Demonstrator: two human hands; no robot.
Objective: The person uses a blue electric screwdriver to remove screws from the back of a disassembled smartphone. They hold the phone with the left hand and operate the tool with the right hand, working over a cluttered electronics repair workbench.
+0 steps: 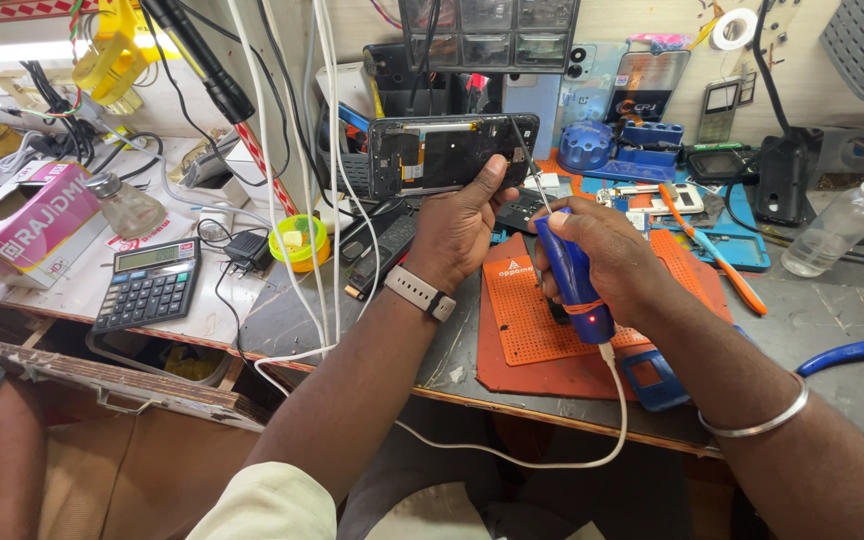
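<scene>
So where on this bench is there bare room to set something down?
The clearest patch is the dark bench top at right, between the orange tweezers, the clear bottle and the blue pliers. A narrower strip lies between the calculator and the orange mat, crossed by white cables. The back edge is crowded with phones and tools.

Opened phone point(442, 152) up above bench, in left hand point(457, 232), tilted on its long edge. Right hand point(612, 262) just right of it, gripping electric screwdriver point(572, 275), bit tip touching phone's right end. Work mat point(542, 320) on bench under both hands. Calculator point(147, 283) far left on bench, cardboard box point(22, 220) behind it to left. Tweezers point(717, 255) right of mat, squeeze bottle point(842, 220) further right. Pliers point(857, 350) at right edge. Parts drawers point(487, 35) behind phone.
</scene>
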